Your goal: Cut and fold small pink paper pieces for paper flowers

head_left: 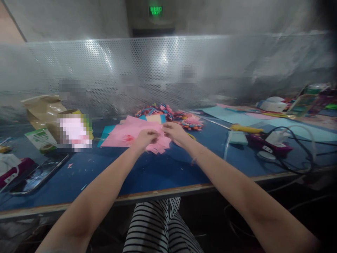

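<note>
My left hand (pixel 145 139) is closed in a pinch at the near right part of a stack of pink paper sheets (pixel 118 133). Facing it, my right hand (pixel 174 133) is also closed, its fingertips close to the left ones. Between and below the fingers shows a pink cut paper piece (pixel 161 147) with pointed, petal-like edges. Exactly where each fingertip grips it is blurred. A small red patch marks the sheets left of my left hand. Blue paper (pixel 104 135) sticks out beneath the pink stack.
Behind my hands lie colourful paper flowers (pixel 193 123). A phone (pixel 40 174), a box (pixel 41 140) and a brown paper bag (pixel 43 109) are at left. At right are a yellow-handled tool (pixel 246 129), a black cable (pixel 312 154) and light blue sheets (pixel 229 116). A perforated screen (pixel 147 63) stands behind.
</note>
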### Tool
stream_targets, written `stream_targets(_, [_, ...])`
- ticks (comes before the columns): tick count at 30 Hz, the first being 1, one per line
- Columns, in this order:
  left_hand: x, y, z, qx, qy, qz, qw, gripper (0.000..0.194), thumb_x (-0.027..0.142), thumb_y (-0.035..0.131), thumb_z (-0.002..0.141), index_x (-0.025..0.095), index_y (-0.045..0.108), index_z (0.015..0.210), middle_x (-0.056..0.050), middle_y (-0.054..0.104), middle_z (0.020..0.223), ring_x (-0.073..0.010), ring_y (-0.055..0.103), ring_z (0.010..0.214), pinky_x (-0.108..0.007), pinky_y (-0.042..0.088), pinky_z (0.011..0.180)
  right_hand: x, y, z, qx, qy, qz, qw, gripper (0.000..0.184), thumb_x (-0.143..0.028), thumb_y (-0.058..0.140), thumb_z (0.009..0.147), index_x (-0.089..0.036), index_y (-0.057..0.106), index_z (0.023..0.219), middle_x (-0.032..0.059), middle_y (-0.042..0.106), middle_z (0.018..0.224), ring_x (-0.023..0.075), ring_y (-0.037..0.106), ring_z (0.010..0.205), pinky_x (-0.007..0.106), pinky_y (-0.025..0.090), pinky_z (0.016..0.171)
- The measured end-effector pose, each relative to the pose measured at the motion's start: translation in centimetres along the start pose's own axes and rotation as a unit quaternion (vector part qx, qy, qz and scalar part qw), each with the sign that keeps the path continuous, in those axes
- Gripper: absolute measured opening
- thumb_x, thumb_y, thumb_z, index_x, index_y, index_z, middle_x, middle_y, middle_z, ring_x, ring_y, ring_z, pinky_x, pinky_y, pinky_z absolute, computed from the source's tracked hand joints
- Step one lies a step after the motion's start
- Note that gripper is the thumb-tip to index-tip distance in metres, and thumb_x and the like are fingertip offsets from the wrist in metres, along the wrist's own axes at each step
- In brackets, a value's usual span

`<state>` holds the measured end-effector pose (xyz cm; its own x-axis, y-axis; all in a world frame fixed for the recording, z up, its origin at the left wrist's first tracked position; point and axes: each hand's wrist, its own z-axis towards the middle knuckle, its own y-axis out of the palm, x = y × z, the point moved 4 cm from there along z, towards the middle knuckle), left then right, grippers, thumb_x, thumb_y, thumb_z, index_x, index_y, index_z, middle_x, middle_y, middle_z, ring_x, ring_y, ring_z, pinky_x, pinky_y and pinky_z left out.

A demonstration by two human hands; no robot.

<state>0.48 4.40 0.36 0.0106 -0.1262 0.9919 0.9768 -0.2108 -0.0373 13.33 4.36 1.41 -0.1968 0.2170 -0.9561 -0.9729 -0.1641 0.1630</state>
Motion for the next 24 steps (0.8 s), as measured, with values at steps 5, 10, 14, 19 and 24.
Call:
stream_targets(5, [0.4,-0.2,0.0,0.034,0.007,-0.033,0.999,0.021,0.020,0.067,0.050,0.014,0.051,0.061,0.001,0.055,0.051,-0.0097,0.054,0.048,-0.026,0.045,0.055,0.2,-0.2,0.1,0.002,0.005,-0.041,0.999,0.029,-0.021,0.066,0.050,-0.014,0.052,0.075,-0.0040,0.052,0.060,0.0058,0.049,0.053,0.021,0.037,0.053])
stream_targets(10, [0.4,-0.5,0.5,0.039,0.087,0.064,0.993,0.009,0.017,0.059,0.055,0.015,0.052,0.059,0.001,0.055,0.050,-0.0100,0.053,0.048,-0.025,0.045,0.053,0.3,-0.6,0.4,0.015,-0.011,-0.089,0.996,0.029,-0.024,0.066,0.049,-0.014,0.052,0.073,-0.0030,0.053,0.058,0.0068,0.050,0.052,0.020,0.036,0.050])
stream_targets(14, [0.1,-0.6,0.8,0.038,0.149,0.142,0.978,0.007,0.013,0.054,0.055,0.015,0.058,0.061,-0.001,0.059,0.060,-0.0104,0.054,0.056,-0.023,0.044,0.056,0.1,-0.6,0.4,0.019,-0.035,-0.106,0.994,0.029,-0.025,0.068,0.047,-0.014,0.050,0.067,-0.0049,0.050,0.054,0.0058,0.046,0.048,0.021,0.036,0.049])
stream_targets(19, [0.6,0.4,0.0,-0.011,0.097,0.066,0.993,0.011,0.022,0.059,0.058,0.015,0.059,0.065,-0.003,0.060,0.063,-0.0125,0.057,0.063,-0.027,0.046,0.064,-0.4,-0.2,0.1,0.004,-0.084,-0.147,0.986,0.019,-0.021,0.064,0.051,-0.014,0.049,0.062,-0.0042,0.049,0.053,0.0064,0.046,0.050,0.022,0.037,0.051])
stream_targets(24, [1.1,1.0,-0.8,-0.012,0.031,-0.028,0.999,0.027,0.037,0.062,0.058,0.012,0.056,0.068,-0.005,0.060,0.066,-0.0135,0.058,0.065,-0.030,0.047,0.066,-0.3,0.0,0.0,-0.015,-0.102,-0.150,0.983,0.017,-0.020,0.060,0.054,-0.013,0.052,0.066,-0.0034,0.051,0.057,0.0069,0.047,0.053,0.022,0.039,0.055])
